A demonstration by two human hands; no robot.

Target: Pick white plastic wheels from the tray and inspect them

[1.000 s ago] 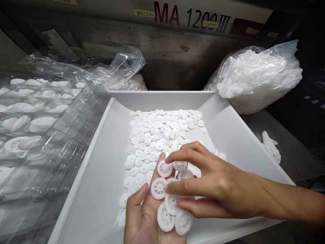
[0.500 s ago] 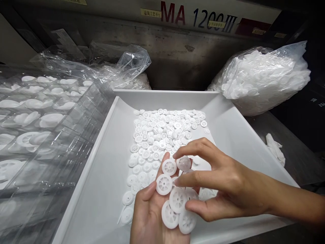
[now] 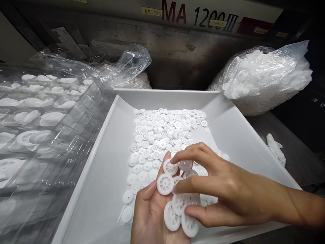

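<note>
My left hand point(image 3: 149, 215) lies palm up, cupping several small white plastic spoked wheels point(image 3: 165, 184) on its palm and fingers. Over them, my right hand point(image 3: 225, 191) reaches in from the right, its thumb and fingers bent and apart. Its index fingertip rests on a wheel near the left fingertips, and its thumb touches the wheels lower on the palm. Some of the held wheels are partly hidden by my right fingers. Beneath both hands, a pile of similar white wheels point(image 3: 162, 135) covers the floor of a white tray point(image 3: 104, 169).
At left stand stacked clear plastic trays point(image 3: 76, 115) with white parts in their pockets. Behind them is a clear plastic bag point(image 3: 134, 62). A full bag of white parts point(image 3: 266, 78) leans at the tray's back right. A crumpled white cloth-like item point(image 3: 275, 149) lies at right.
My right index fingertip has moved left onto a wheel near the left fingertips. Wheels on the palm have shifted slightly and spread apart. My left hand stays nearly in place.
</note>
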